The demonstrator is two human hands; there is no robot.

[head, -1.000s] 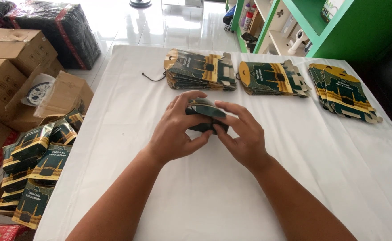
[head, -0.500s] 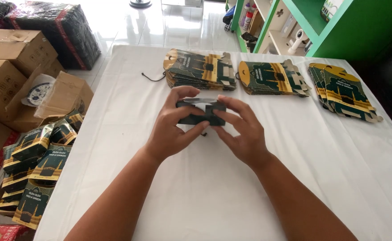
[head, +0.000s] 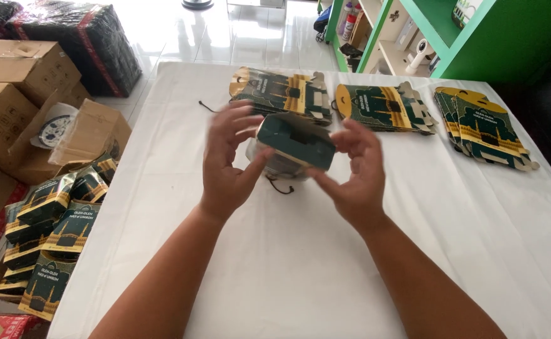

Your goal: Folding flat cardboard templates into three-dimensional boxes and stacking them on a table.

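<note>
Green-and-gold box (head: 295, 143) is being held up above the white table (head: 275, 263), lifted off the cloth and roughly centred on it, blurred from motion. Left hand (head: 227, 164) is gripping the box's left end, thumb under, fingers spread over the top; right hand (head: 358, 172) is cupping its right end, fingers half curled, thumb pressing toward the underside. Black cord (head: 280, 186) is dangling below the box. Three flat stacks (head: 281, 97) of unfolded blanks are lying along the far edge of the table; folded boxes (head: 55, 232) are piling up in a carton off the table's left side. Judging by this, the folding step is nearly done and the box is being shaped or its flaps closed. Next move likely needs both hands keeping the walls square while tucking the last flap, then setting it aside.
</note>
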